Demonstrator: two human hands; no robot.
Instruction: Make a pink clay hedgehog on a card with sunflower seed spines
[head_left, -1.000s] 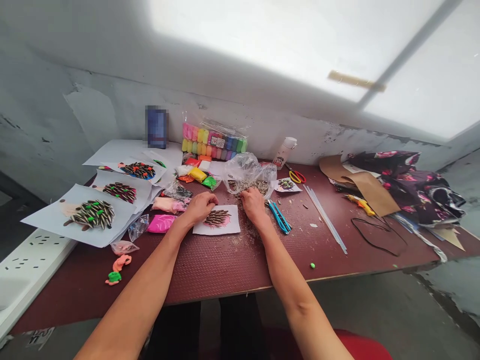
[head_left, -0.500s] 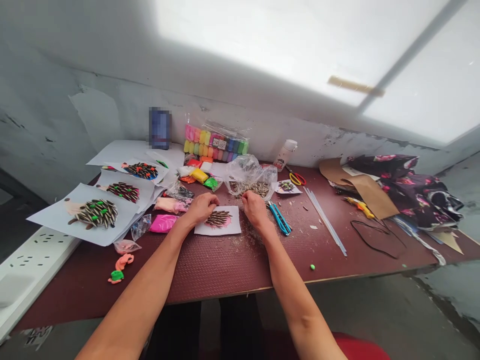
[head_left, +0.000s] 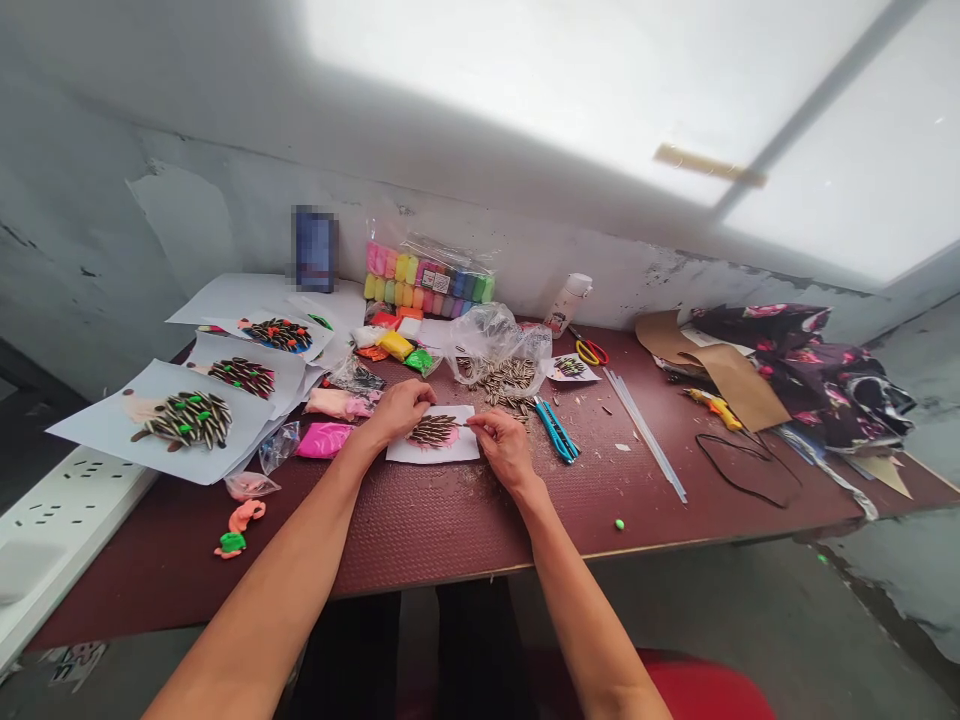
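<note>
A small white card lies on the table in front of me, bearing a pink clay shape covered with rows of striped sunflower seeds. My left hand rests over the card's upper left edge, its fingers curled and thumb and forefinger together; whatever is between them is hidden. At the card's right edge, my right hand pinches one sunflower seed between thumb and fingertips, beside the seed-covered shape. Loose seeds spill from a clear plastic bag just beyond.
Finished seed hedgehogs on paper lie at the left near a white power strip. Clay packets sit beside my left hand. A blue utility knife, glue sticks, scissors and a yellow glue gun lie rightward.
My right hand has come back from the seed pile toward the card's right edge, now with a seed showing in its fingertips. The left hand stays at the card.
</note>
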